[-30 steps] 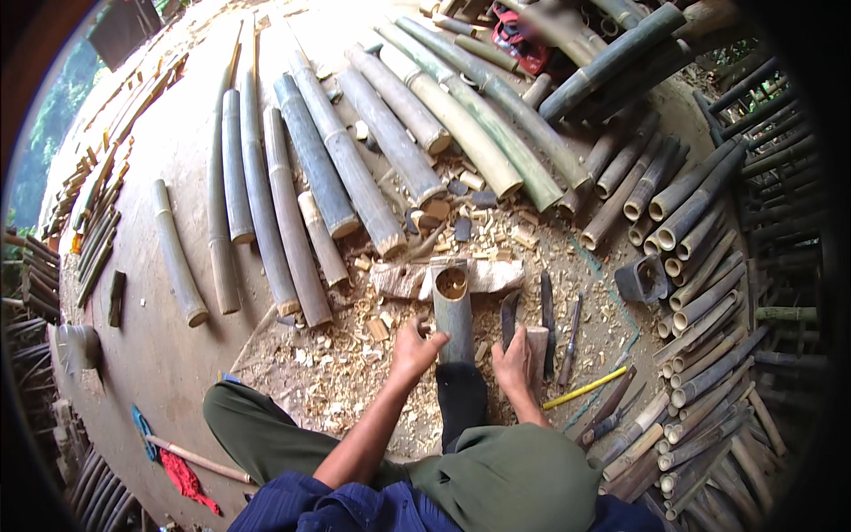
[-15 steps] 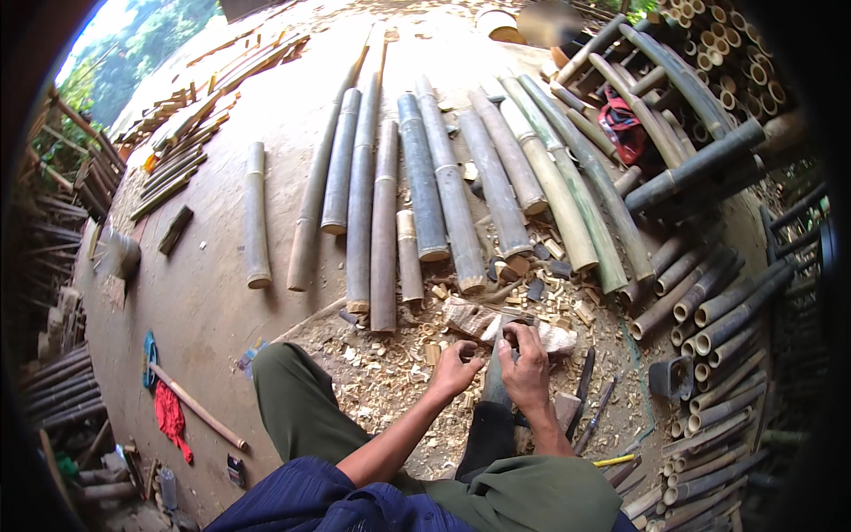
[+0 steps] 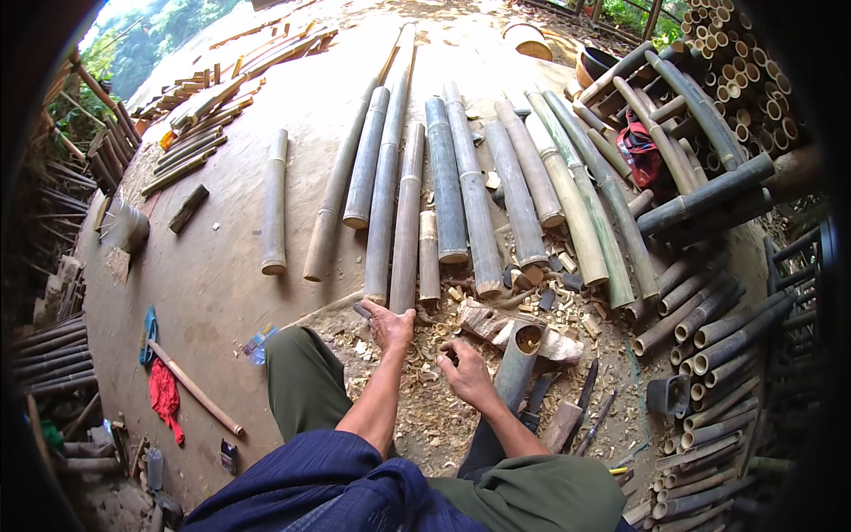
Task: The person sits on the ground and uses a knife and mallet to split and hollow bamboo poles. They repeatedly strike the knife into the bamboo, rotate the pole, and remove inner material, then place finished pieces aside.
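Observation:
My left hand [image 3: 390,328] reaches forward, fingers stretched toward a small dark piece [image 3: 362,310] on the ground beside the near end of a bamboo pole [image 3: 409,213]. Its fingertips are partly hidden, and no grip shows. My right hand [image 3: 468,377] is curled above the wood shavings; a small dark spot shows between thumb and fingers, too small to name. Just to its right a grey-green bamboo tube [image 3: 512,377] slants up from between my legs, its cut open end facing up. That end is by a rough pale log [image 3: 558,344].
Several bamboo poles lie side by side ahead. Shavings [image 3: 417,408] cover the ground by my legs. Dark blade-like tools [image 3: 585,390] lie at right, before a stack of bamboo tubes [image 3: 709,332]. A wooden-handled tool [image 3: 195,387] and red cloth [image 3: 164,399] lie left.
My left hand has moved forward and left, away from the tube. My right hand has come off the tube's top to its left, uncovering the open end. The view has shifted slightly.

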Demonstrator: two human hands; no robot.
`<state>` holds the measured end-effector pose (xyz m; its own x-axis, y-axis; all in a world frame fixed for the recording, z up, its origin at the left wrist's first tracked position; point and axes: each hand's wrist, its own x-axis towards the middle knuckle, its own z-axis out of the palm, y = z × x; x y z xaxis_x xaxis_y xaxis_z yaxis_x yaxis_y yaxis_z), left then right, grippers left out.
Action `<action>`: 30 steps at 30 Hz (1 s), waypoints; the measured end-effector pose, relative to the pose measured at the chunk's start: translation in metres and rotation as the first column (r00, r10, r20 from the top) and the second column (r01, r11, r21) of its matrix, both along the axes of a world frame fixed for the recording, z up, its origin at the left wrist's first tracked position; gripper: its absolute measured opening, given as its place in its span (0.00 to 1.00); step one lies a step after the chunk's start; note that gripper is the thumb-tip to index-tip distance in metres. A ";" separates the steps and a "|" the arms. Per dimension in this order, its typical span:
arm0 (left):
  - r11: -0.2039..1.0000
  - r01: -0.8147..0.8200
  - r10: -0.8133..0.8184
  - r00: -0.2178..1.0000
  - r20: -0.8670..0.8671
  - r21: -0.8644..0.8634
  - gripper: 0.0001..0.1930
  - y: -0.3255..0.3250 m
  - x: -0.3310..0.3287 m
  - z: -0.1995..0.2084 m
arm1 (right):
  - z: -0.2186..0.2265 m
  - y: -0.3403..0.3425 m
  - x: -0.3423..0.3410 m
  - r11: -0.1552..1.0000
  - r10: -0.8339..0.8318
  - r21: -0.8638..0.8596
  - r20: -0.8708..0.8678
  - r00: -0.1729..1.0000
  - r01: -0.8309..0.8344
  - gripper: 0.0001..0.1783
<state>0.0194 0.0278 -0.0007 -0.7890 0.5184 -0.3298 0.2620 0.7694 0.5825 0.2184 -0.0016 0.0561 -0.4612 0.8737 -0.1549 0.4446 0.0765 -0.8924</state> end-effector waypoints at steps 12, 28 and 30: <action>0.968 -0.051 -0.176 0.555 0.813 0.245 0.19 -0.026 0.043 0.055 | -0.020 0.104 -0.020 0.887 -0.363 -0.385 -0.242 0.900 0.255 0.40; 0.462 0.303 -0.874 0.317 0.369 0.833 0.33 0.085 0.090 0.166 | 0.015 0.030 0.108 0.953 -0.220 0.168 -0.182 0.958 0.251 0.40; 0.397 0.457 -0.916 0.244 0.317 0.796 0.38 0.084 0.110 0.179 | 0.042 0.047 0.132 0.996 -0.090 -0.027 -0.190 0.978 0.086 0.41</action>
